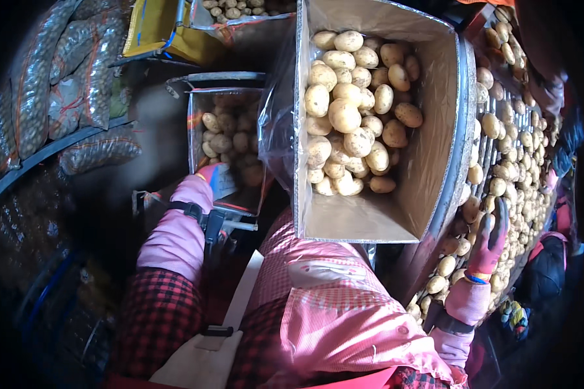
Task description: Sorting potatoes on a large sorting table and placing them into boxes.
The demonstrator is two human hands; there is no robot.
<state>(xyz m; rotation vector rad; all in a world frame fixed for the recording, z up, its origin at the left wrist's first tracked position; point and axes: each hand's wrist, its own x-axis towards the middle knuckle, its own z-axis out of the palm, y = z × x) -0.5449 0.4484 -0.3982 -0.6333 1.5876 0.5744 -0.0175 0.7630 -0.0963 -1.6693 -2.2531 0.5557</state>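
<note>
My right hand, in a pink glove with dark fingers, reaches over the conveyor at the right. Its fingers are stretched out and apart among the loose potatoes, with nothing gripped. At the left, my gloved left hand is at the near edge of a lined bin holding shaded potatoes. Its fingers are too dim to make out, so whether it holds anything cannot be told. Between my hands stands a cardboard box, lined with clear plastic and partly filled with pale potatoes.
Filled mesh sacks are stacked at the far left behind a curved metal rail. A yellow bag and another container of potatoes stand at the back. Across the conveyor, a person's sleeve shows at the upper right.
</note>
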